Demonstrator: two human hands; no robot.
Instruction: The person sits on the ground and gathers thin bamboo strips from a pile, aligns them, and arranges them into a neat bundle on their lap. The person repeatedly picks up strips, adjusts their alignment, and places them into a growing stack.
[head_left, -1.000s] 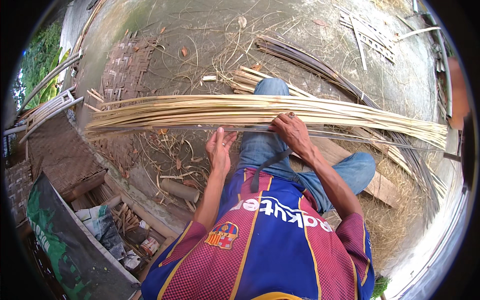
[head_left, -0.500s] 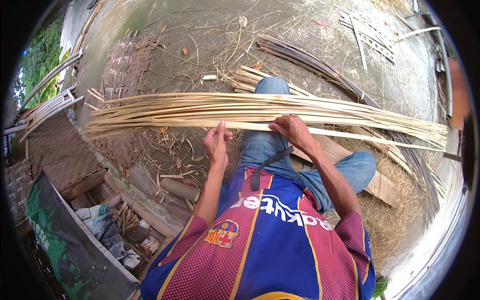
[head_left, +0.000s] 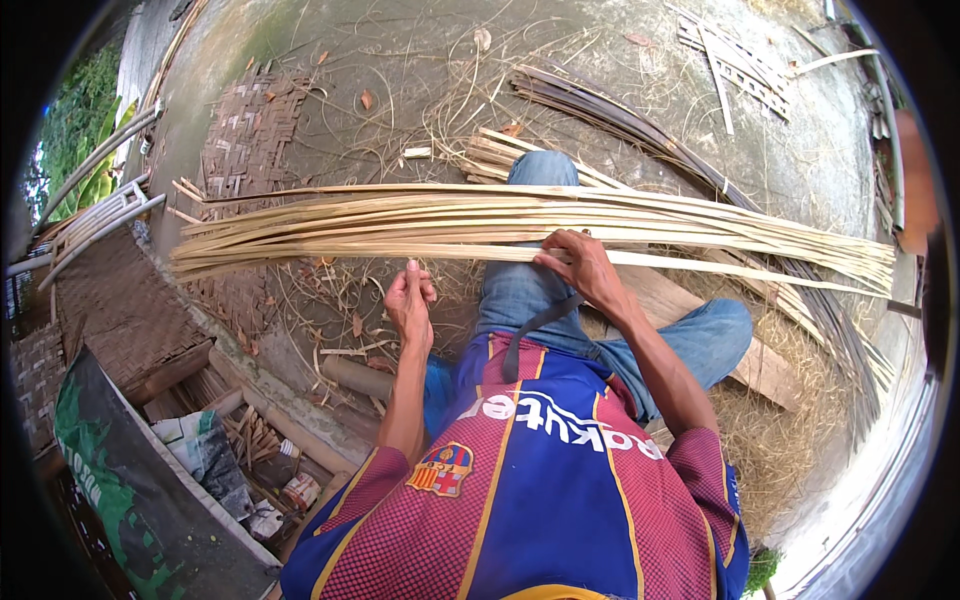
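Observation:
A long bundle of pale, split bamboo strips [head_left: 350,228] lies crosswise over my raised denim knee [head_left: 545,170], spreading at both ends. My right hand [head_left: 583,265] rests at the bundle's near edge, its fingers closed on a bamboo strip [head_left: 700,265] that stands slightly apart from the others toward the right. Left of the knee, my left hand [head_left: 411,305] has curled fingers and a raised thumb. Its thumb tip is just below the near edge of the strips; whether anything thin is between the fingers is hidden.
Behind the knee lie more pale strips [head_left: 490,155] and a bundle of dark strips [head_left: 640,135]. A wooden plank [head_left: 765,370] is beside my right leg. Thin shavings and a woven mat [head_left: 255,125] cover parts of the ground; a dark sheet [head_left: 150,480] hangs at lower left.
My left hand has moved left and a little nearer to me, down from the near strip. My right hand has barely shifted on the bundle, which stays across the knee.

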